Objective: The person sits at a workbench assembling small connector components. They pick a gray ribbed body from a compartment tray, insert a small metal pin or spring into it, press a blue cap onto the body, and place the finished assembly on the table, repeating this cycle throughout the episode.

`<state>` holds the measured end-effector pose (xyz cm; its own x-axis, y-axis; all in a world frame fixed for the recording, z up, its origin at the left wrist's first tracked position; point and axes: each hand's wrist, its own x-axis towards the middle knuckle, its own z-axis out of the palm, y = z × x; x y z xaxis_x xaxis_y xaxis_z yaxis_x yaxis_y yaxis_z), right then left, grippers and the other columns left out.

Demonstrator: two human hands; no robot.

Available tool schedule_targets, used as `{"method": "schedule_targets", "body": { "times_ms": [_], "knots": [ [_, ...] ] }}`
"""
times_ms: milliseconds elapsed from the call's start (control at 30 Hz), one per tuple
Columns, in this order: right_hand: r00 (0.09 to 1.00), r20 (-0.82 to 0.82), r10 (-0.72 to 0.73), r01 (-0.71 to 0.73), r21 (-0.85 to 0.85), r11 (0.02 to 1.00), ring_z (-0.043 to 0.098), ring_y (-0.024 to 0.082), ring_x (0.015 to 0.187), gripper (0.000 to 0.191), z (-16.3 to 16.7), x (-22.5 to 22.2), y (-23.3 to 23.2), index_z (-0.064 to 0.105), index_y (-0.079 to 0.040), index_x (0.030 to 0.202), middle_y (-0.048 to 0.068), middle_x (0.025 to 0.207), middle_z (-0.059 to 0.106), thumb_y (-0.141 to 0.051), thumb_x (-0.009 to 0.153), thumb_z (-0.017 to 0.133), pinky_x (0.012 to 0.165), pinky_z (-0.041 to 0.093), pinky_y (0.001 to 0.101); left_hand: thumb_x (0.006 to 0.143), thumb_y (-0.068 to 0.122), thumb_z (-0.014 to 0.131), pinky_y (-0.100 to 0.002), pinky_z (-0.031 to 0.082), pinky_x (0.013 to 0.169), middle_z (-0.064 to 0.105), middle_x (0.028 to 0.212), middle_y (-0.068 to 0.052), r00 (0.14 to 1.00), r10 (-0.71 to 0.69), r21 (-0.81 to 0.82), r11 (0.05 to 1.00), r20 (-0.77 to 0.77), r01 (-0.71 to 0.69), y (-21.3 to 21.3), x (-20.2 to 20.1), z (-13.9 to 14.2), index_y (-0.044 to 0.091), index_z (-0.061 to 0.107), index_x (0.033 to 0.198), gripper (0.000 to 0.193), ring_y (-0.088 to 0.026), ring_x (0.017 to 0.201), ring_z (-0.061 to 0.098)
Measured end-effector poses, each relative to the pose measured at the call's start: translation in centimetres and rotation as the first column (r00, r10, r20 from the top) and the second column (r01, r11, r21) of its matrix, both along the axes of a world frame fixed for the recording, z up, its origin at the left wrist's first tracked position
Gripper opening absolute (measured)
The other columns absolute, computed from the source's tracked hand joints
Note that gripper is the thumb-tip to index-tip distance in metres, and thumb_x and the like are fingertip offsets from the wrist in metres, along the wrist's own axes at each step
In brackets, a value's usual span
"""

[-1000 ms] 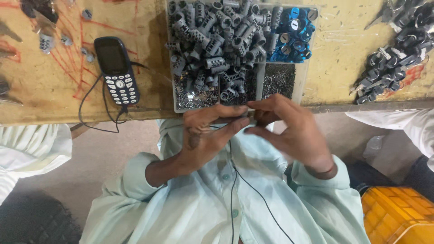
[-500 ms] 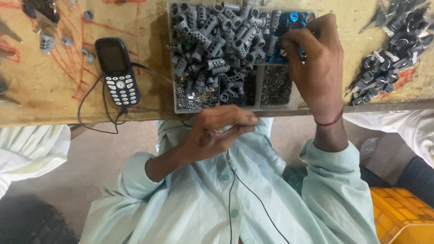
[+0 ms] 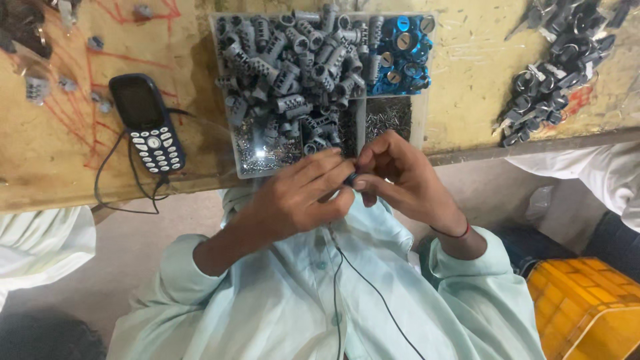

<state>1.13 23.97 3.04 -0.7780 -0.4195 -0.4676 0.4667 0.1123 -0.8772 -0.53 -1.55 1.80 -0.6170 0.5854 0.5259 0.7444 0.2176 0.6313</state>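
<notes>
- At the frame's centre, my left hand (image 3: 297, 200) and right hand (image 3: 400, 177) met, each grip closed on one small dark cylindrical part (image 3: 351, 179).
- Just above lay the clear plastic compartment tray (image 3: 225, 100) of grey metal cylinders (image 3: 293, 67) on the yellow wooden desk (image 3: 467, 80).
- A dark keypad phone (image 3: 148, 123) lay left.

parts tray (image 3: 227, 100) crowds table edge, phone (image 3: 148, 123) left, bare tabletop (image 3: 467, 80) right
</notes>
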Motion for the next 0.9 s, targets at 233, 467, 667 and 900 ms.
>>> {"method": "schedule_targets", "body": {
  "times_ms": [233, 467, 667, 900],
  "knots": [
    [0.978, 0.189, 0.09, -0.009, -0.392, 0.92, 0.072, 0.02, 0.083, 0.033, 1.0, -0.3, -1.7, 0.032, -0.008, 0.114, 0.009, 0.103, 0.061, 0.002, 0.105, 0.061, 0.072, 0.06, 0.0317, 0.087, 0.004, 0.079, -0.033, 0.059, 0.085, 0.075, 0.106, -0.005, 0.815, -0.051, 0.306, 0.939, 0.577, -0.157, 1.5, 1.1, 1.3, 0.004, 0.073, 0.117, 0.031, -0.024, 0.097, 0.065],
    [0.618, -0.676, 0.402, 0.035, 0.534, 0.844, 0.069, 0.032, 0.093, 0.035, 4.3, -6.3, 4.4, 0.064, -0.003, 0.101, 0.016, 0.107, 0.07, 0.017, 0.075, 0.052, 0.069, 0.057, 0.0371, 0.086, 0.005, 0.081, -0.037, 0.05, 0.093, 0.075, 0.111, -0.002, 0.838, -0.021, 0.265, 0.953, 0.545, -0.149, 1.4, 2.2, 0.7, 0.006, 0.07, 0.112, 0.029, -0.024, 0.1, 0.063],
    [0.426, -0.634, 0.646, 0.526, 0.754, 0.393, 0.052, 0.031, 0.121, 0.014, -0.8, -11.5, 16.8, 0.066, -0.002, 0.11, 0.017, 0.12, 0.055, 0.002, 0.097, 0.071, 0.107, 0.043, 0.0444, 0.086, 0.002, 0.081, -0.039, 0.05, 0.094, 0.073, 0.106, -0.002, 0.835, -0.107, 0.297, 0.952, 0.54, -0.069, 0.8, 1.3, 1.1, 0.007, 0.069, 0.112, 0.029, -0.025, 0.1, 0.062],
    [0.723, -0.461, -0.515, 0.524, -0.12, 0.843, 0.06, 0.008, 0.075, 0.014, 2.2, -5.9, 8.1, 0.06, -0.007, 0.112, 0.004, 0.089, 0.067, -0.02, 0.116, 0.055, 0.067, 0.046, 0.0225, 0.087, -0.007, 0.077, -0.038, 0.056, 0.09, 0.07, 0.112, -0.007, 0.839, -0.061, 0.295, 0.948, 0.541, -0.122, 1.5, 1.4, 0.8, 0.005, 0.064, 0.121, 0.038, -0.026, 0.105, 0.068]
  ]
}}
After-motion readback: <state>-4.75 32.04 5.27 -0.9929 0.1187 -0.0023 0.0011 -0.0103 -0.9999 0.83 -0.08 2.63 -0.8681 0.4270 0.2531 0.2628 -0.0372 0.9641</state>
